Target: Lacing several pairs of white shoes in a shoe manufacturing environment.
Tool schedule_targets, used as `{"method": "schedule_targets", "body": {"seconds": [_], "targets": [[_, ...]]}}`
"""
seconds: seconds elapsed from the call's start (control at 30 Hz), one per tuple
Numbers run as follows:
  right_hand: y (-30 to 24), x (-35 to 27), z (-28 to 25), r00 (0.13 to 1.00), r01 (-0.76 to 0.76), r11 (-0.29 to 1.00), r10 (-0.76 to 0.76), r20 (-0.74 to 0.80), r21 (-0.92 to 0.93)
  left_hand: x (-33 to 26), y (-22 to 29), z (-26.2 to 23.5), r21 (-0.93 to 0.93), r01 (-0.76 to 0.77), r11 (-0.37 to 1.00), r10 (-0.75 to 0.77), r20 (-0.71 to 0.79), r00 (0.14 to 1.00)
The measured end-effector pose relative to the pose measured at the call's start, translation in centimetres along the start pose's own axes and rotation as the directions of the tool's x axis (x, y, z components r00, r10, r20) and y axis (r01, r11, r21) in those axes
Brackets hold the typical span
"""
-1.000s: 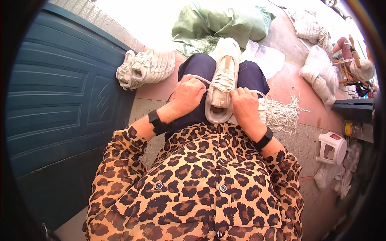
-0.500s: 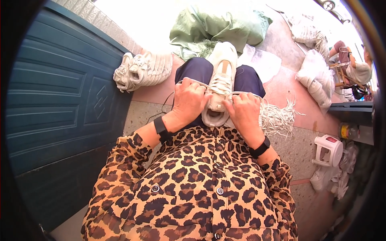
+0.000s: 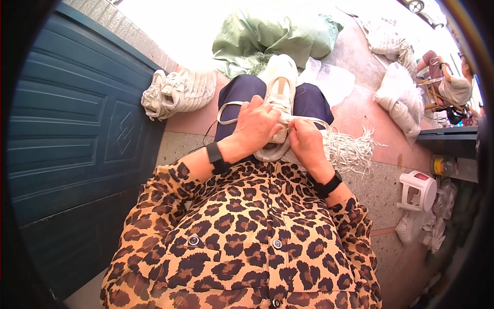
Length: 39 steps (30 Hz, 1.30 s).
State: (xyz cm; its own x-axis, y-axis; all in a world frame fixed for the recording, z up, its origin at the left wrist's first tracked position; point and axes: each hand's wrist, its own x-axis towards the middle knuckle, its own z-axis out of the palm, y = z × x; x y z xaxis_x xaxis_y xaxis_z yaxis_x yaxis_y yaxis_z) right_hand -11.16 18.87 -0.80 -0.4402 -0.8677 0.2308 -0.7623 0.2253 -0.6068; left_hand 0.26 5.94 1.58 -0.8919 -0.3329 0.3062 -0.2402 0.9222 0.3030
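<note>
A white sneaker (image 3: 281, 87) with a tan patch on its tongue area lies between my knees, toe pointing away and heel opening toward me. My left hand (image 3: 257, 122) is closed on a white shoelace (image 3: 224, 114), which loops out to the left over my thigh. From the right, my right hand (image 3: 305, 138) pinches the lace at the top of the lacing, its other end trailing right. Both hands nearly meet over the shoe's tongue, and my fingers hide part of the lacing.
Several white sneakers (image 3: 188, 91) stand in a row by a blue panelled door (image 3: 67, 118). A green sack (image 3: 278, 33) lies ahead. Loose white laces (image 3: 352, 150) are heaped right of my leg. Farther right are white bags (image 3: 399, 100), a small stool (image 3: 418, 190) and a seated person (image 3: 453, 85).
My hands have come in from either side of the shoe and now almost meet over the tongue. The left lace has slackened from a pulled line into a loop.
</note>
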Motion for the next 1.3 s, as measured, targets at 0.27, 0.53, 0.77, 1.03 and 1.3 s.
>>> {"method": "schedule_targets", "body": {"seconds": [0.27,0.53,0.77,1.03,1.3], "targets": [[-0.7,0.0,-0.6,0.965,0.259,0.884,-0.217,0.15,-0.388,2.4,-2.0,-0.2,0.01,-0.037,0.999,0.037,-0.063,0.997],[-8.3,4.9,-8.4,0.873,0.451,0.794,-0.299,-0.384,0.408,5.4,-1.5,0.2,-0.657,0.257,0.708,0.034,0.395,0.918],[-8.1,6.3,-16.4,0.829,0.397,0.597,0.093,-0.551,0.697,4.4,-4.5,-1.0,-0.212,0.125,0.969,-0.068,0.255,0.965],[-3.6,2.8,-2.7,0.941,-0.282,0.905,0.197,0.274,0.318,1.5,-7.4,-2.4,-0.5,0.34,0.796,-0.048,0.508,0.86],[-3.6,1.7,3.9,0.999,-0.015,0.98,0.024,0.04,-0.198,0.8,-8.1,-3.5,-0.655,0.651,0.384,-0.103,0.67,0.735]]}}
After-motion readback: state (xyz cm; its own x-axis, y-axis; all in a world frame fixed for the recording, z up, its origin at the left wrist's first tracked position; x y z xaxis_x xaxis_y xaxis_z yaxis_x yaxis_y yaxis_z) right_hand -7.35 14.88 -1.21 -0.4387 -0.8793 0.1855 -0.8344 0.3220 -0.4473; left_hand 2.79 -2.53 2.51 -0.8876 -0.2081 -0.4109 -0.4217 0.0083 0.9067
